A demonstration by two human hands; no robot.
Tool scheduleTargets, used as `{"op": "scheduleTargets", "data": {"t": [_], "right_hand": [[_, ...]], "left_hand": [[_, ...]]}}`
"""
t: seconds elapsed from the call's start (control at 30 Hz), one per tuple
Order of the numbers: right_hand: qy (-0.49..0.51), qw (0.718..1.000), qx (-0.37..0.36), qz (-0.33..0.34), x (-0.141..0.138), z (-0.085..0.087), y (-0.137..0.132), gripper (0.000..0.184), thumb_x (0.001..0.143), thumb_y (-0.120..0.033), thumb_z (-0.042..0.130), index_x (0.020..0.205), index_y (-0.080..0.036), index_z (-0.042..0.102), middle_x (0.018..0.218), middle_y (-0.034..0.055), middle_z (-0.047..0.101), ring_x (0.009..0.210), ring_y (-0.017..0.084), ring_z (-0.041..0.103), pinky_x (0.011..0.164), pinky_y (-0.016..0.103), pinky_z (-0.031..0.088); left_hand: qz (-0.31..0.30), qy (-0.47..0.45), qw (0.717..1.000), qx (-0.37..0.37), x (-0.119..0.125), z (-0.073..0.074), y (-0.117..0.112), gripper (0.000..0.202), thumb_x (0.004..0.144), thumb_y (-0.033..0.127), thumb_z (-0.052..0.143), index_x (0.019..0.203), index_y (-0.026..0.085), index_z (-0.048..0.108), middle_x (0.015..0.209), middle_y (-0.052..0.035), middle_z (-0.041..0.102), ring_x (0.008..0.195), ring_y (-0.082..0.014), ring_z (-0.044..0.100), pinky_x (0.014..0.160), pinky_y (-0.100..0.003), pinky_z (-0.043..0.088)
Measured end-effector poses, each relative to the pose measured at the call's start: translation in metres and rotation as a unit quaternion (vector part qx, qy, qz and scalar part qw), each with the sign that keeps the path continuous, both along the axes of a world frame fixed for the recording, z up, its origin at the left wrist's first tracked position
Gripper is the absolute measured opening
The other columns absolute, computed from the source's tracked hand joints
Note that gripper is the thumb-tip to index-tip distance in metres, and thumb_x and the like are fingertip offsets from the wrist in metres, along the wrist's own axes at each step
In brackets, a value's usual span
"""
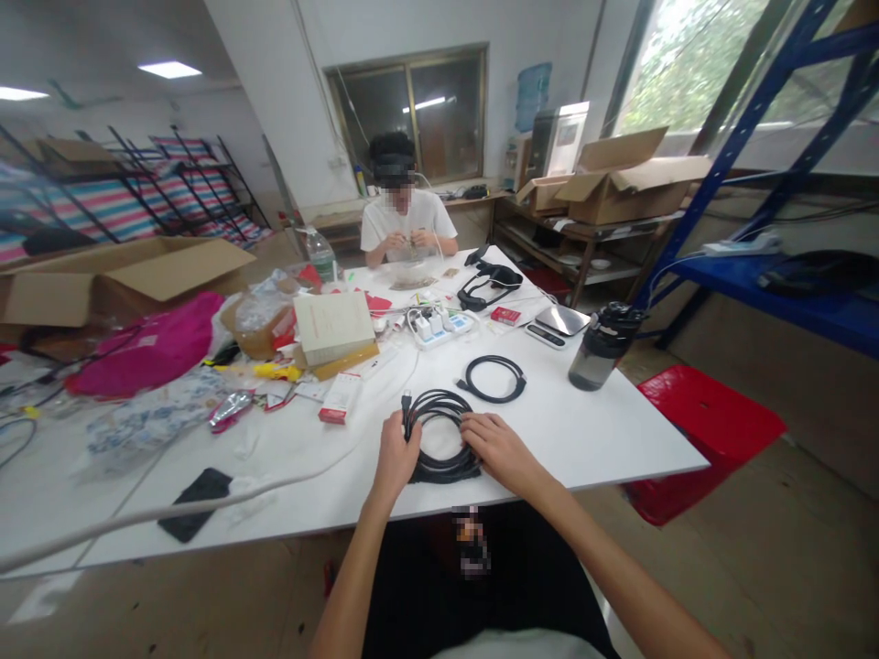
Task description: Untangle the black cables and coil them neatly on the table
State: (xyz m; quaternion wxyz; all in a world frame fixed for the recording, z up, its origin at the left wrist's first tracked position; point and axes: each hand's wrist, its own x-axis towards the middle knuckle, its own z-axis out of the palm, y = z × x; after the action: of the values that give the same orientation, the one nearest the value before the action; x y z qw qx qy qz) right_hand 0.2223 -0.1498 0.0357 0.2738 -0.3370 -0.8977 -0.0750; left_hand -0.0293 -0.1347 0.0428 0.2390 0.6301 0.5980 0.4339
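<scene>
A black cable (446, 471) lies wound in a coil of several loops at the table's near edge. My left hand (396, 450) grips the coil's left side, thumb on the loops, just below a plug end (406, 401) that points upward. On the coil's right side rests my right hand (495, 443), its fingers bent over the loops; the thumb is hidden. Just beyond the coil, a second, thinner black cable (493, 399) lies in a smaller ring, touched by neither hand.
A dark bottle (596, 352) stands right, near a scale (561, 318) and a power strip (439, 328). Leftward lie a red-white box (340, 399), a black phone-like slab (195, 503) and a white cord (288, 480). Opposite sits a person (406, 220). A red stool (707, 412) stands right.
</scene>
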Motion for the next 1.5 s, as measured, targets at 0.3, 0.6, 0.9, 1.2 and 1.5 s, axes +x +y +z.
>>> {"op": "scheduleTargets", "data": {"t": [0.3,0.6,0.9,1.2,1.5], "right_hand": [[0.165,0.984,-0.026,-0.057,-0.009,-0.051,0.015,0.048,0.093,0.001,0.047,0.135,-0.018,0.062,0.149,0.0144,0.063,0.149,0.026,0.054,0.119,0.05,0.054],[0.346,0.909,-0.103,-0.21,0.008,-0.074,0.031,0.034,0.111,-0.033,0.037,0.137,-0.017,0.053,0.128,0.0162,0.07,0.115,0.021,0.071,0.096,0.039,0.064],[0.143,0.965,-0.096,-0.196,0.059,-0.058,0.072,0.033,0.105,-0.047,0.06,0.119,-0.019,0.07,0.121,0.0126,0.071,0.118,0.027,0.061,0.112,0.047,0.041],[0.016,0.968,-0.104,-0.229,0.061,-0.054,0.071,0.048,0.115,-0.048,0.038,0.097,-0.015,0.067,0.092,0.0093,0.07,0.088,0.021,0.06,0.09,0.035,0.034],[0.011,0.957,-0.109,-0.267,0.058,-0.051,0.054,0.047,0.113,-0.053,0.044,0.096,-0.016,0.066,0.091,0.0096,0.071,0.086,0.022,0.063,0.086,0.034,0.036]], "left_hand": [[0.0,-0.009,1.0,0.03,-0.016,-0.071,-0.006,0.056,0.101,0.035,0.057,0.154,0.017,0.048,0.152,-0.0213,0.057,0.146,-0.0346,0.055,0.126,-0.06,0.041],[-0.003,-0.015,0.999,0.043,-0.017,-0.07,-0.007,0.061,0.104,0.034,0.058,0.161,0.018,0.044,0.156,-0.0211,0.053,0.15,-0.0336,0.053,0.128,-0.06,0.042],[0.025,-0.02,0.995,0.09,-0.015,-0.043,-0.018,0.057,0.106,0.046,0.062,0.156,0.022,0.052,0.16,-0.02,0.052,0.155,-0.0357,0.046,0.132,-0.06,0.034],[-0.05,0.103,0.981,0.154,-0.011,-0.035,-0.054,0.036,0.101,0.034,0.071,0.137,0.031,0.076,0.166,-0.0136,0.051,0.155,-0.038,0.046,0.128,-0.061,0.04],[-0.116,0.169,0.976,0.079,-0.014,-0.055,-0.067,0.05,0.096,0.038,0.08,0.144,0.03,0.071,0.161,-0.0129,0.06,0.16,-0.0405,0.043,0.127,-0.067,0.045]]}}
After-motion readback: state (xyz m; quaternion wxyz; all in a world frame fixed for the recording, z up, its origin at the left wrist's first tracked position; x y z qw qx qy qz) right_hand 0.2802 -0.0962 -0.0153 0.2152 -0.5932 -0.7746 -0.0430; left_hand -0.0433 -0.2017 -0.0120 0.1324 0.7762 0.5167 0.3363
